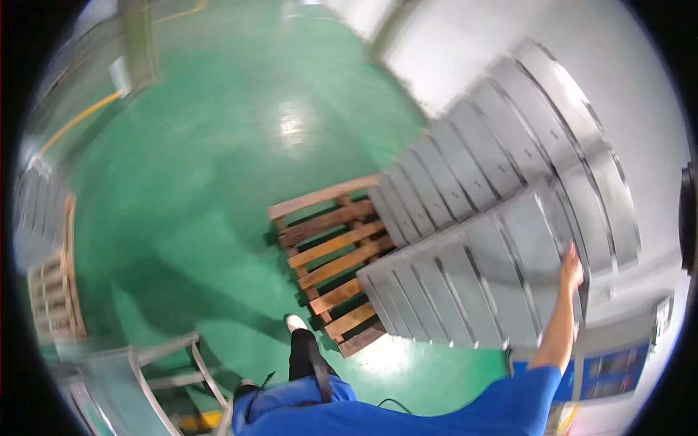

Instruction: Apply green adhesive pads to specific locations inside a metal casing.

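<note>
Blue short-sleeved top [349,421], black trousers [303,356], white shoes [294,323], bare right hand [572,272].

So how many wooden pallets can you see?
2: one pallet at centre, partly covered by grey stacks; another pallet at far left. More may be hidden.

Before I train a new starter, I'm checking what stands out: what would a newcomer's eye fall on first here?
Likely the two tall grey stacks at the right, a wooden pallet showing at their left. Next, the person's right hand at the nearer stack's top, then the glossy green floor on the left.
</note>
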Demonstrator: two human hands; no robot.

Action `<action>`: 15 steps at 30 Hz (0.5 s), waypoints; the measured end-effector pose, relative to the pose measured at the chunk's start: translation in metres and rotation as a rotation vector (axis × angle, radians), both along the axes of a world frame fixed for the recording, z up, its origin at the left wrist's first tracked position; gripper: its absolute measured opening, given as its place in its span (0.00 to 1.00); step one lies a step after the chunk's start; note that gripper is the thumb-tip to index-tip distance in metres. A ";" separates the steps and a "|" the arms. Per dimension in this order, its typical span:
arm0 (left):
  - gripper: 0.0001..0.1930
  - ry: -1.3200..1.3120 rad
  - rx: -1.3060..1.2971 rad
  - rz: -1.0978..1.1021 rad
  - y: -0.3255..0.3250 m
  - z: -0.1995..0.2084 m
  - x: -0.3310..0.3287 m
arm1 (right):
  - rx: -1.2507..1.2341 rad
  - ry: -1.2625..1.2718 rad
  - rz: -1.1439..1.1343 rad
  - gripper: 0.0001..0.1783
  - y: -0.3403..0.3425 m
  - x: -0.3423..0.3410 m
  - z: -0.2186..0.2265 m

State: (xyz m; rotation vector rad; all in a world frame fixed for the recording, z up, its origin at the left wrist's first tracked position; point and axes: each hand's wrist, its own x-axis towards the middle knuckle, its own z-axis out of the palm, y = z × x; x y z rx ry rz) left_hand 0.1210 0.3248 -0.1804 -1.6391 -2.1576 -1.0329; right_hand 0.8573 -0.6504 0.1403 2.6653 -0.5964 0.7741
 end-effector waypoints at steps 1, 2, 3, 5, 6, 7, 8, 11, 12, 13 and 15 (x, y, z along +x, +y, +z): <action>0.26 0.004 -0.023 -0.011 0.011 0.002 -0.018 | -0.006 0.065 -0.125 0.35 -0.027 -0.002 -0.008; 0.26 -0.048 -0.044 -0.030 0.020 -0.002 -0.022 | -0.079 0.048 -0.074 0.35 -0.067 -0.008 -0.013; 0.26 -0.100 -0.043 -0.045 0.019 0.000 -0.029 | -0.005 0.026 -0.068 0.34 -0.055 0.004 -0.003; 0.22 -0.606 -0.084 -0.168 -0.019 -0.030 0.092 | 0.005 -0.060 -0.017 0.34 0.015 -0.045 0.111; 0.23 -0.703 -0.087 -0.192 -0.041 -0.014 0.128 | 0.040 -0.067 0.055 0.35 0.038 -0.049 0.144; 0.23 -0.808 -0.066 -0.187 -0.066 0.003 0.151 | -0.042 -0.248 0.207 0.35 0.043 -0.043 0.164; 0.24 -0.896 -0.040 -0.199 -0.072 0.025 0.162 | -0.023 -0.211 0.295 0.34 0.059 -0.040 0.181; 0.24 -1.152 0.051 -0.190 -0.087 0.033 0.142 | -0.066 -0.246 0.619 0.32 0.157 -0.060 0.214; 0.21 -1.102 0.045 -0.135 -0.116 0.070 0.160 | -0.037 -0.251 0.691 0.32 0.198 -0.080 0.212; 0.17 -1.013 0.133 -0.322 -0.108 0.051 0.134 | -0.018 -0.253 0.748 0.32 0.236 -0.107 0.216; 0.13 -1.145 0.176 -0.470 -0.125 0.044 0.119 | 0.094 -0.099 0.901 0.36 0.302 -0.150 0.213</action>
